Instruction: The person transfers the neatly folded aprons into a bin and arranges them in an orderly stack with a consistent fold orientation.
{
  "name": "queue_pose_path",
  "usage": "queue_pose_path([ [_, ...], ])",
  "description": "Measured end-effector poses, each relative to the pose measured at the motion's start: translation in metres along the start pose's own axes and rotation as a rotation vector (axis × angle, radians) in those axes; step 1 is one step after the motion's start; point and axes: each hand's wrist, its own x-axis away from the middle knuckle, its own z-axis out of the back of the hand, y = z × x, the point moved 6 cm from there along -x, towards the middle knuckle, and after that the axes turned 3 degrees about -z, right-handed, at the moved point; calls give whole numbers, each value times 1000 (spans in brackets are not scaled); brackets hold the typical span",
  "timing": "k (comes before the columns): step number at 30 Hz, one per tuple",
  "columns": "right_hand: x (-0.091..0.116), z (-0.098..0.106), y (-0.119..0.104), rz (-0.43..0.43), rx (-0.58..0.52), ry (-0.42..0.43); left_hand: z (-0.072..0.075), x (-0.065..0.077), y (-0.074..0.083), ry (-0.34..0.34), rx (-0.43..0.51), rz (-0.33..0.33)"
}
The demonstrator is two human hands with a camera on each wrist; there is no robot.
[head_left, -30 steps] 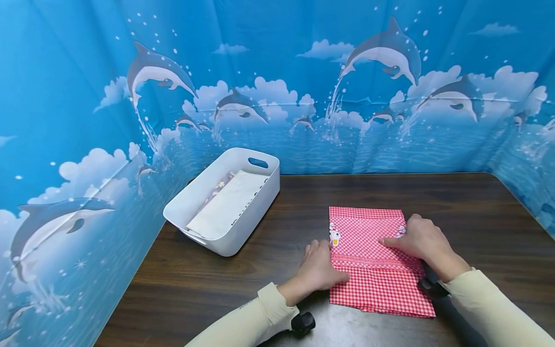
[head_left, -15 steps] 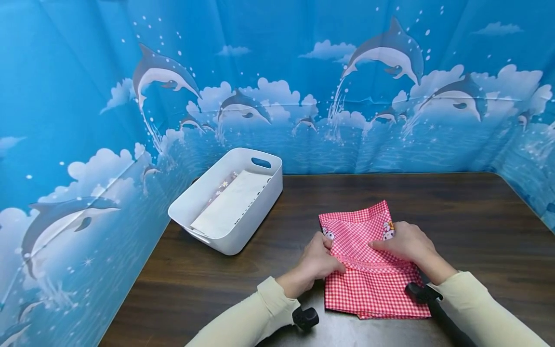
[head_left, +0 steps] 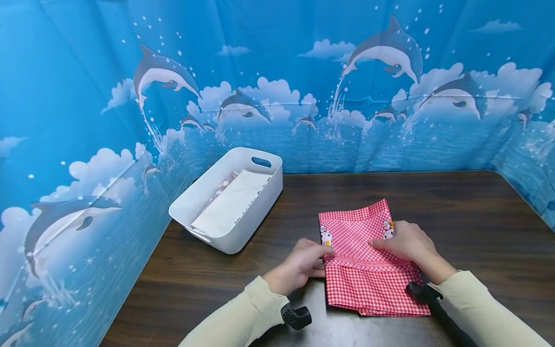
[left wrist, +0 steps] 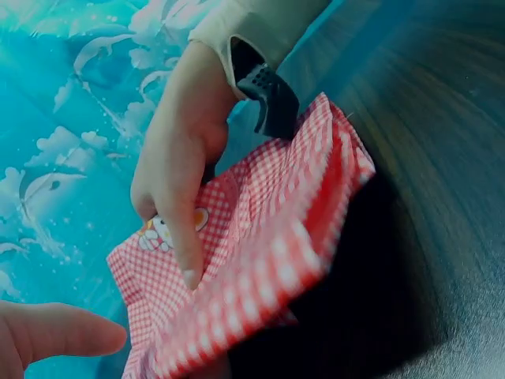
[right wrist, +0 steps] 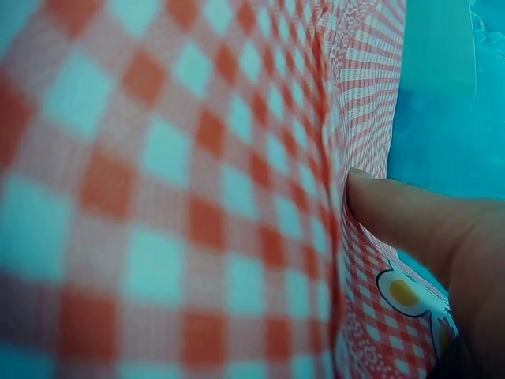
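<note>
A folded red-and-white checked cloth (head_left: 368, 286) with cartoon patches lies on the table, its far right corner lifted. My right hand (head_left: 409, 243) grips its right edge, thumb on top and the other fingers hidden beneath. That right thumb (right wrist: 418, 217) presses the cloth in the right wrist view, where checked fabric fills most of the picture. At the left edge is my left hand (head_left: 299, 262), its thumb straight over the border and its fingers reaching to the edge. In the left wrist view, the left thumb (left wrist: 63, 332) points at the cloth's side without clearly pressing it.
A white bin (head_left: 253, 224) with handle holes stands at the back left of the dark wooden table (head_left: 455, 197). Inside it lie a folded white cloth (head_left: 236, 195) and a flowered cloth (head_left: 224, 183). A blue dolphin-print curtain (head_left: 277, 58) hangs behind and along the sides.
The cloth's far right corner has come up and its right side has moved inward with my right hand. My left hand has slid left, off the cloth's top to its edge.
</note>
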Motion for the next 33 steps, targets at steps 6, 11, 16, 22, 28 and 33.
queue_pose_path([
  [6, 0, 1, 0, -4, 7, 1, -3, -1, -5, -75, -23, 36],
  [11, 0, 2, -1, -2, 12, 2, -7, 2, -6, -59, -88, 7],
  [16, 0, 3, 1, 3, 11, 4, -13, 5, -4, -55, -59, -32],
  [22, 0, 3, 3, 32, -21, 15, -11, 1, -3, -16, -68, -76],
  [28, 2, 9, 10, 21, -184, -24, 12, -11, 1, 107, -125, -107],
  [33, 1, 10, 15, -22, -315, -78, 21, -14, 2, 67, -105, -103],
])
